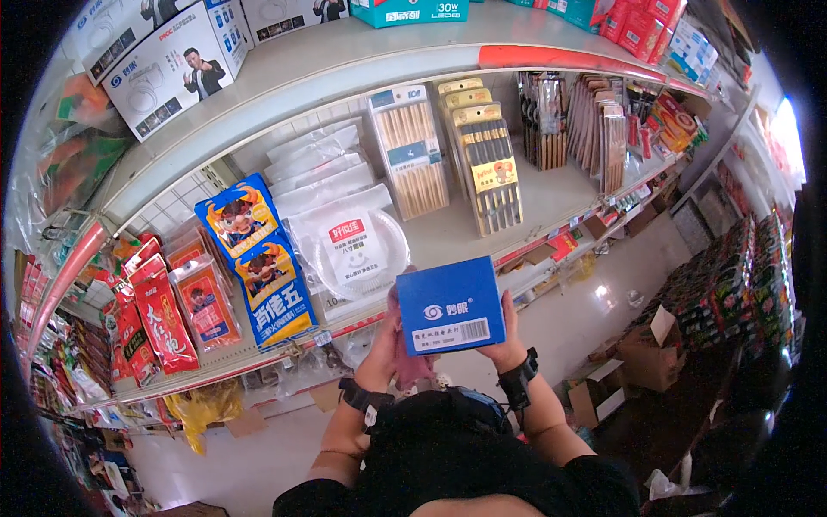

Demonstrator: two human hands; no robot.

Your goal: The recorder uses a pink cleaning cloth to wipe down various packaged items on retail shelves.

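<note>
Between my two hands I hold a blue cardboard box (451, 305) with a white eye logo and a barcode label, in front of the shelf. My left hand (386, 339) grips its left side and also has a pink cloth (413, 369) bunched under it. My right hand (507, 342) presses the right side, its thumb along the edge. Much of the fingers is hidden behind the box. Just beyond it, a clear pack of disposable plates (355, 249) leans on the shelf, next to packs of chopsticks (408, 152).
Blue food pouches (258, 265) and red packets (165, 313) stand at the shelf's left. White product boxes (171, 90) sit on the upper shelf (362, 48). Dark chopstick packs (488, 171) are farther right. Opened cardboard cartons (649, 355) lie on the floor at right.
</note>
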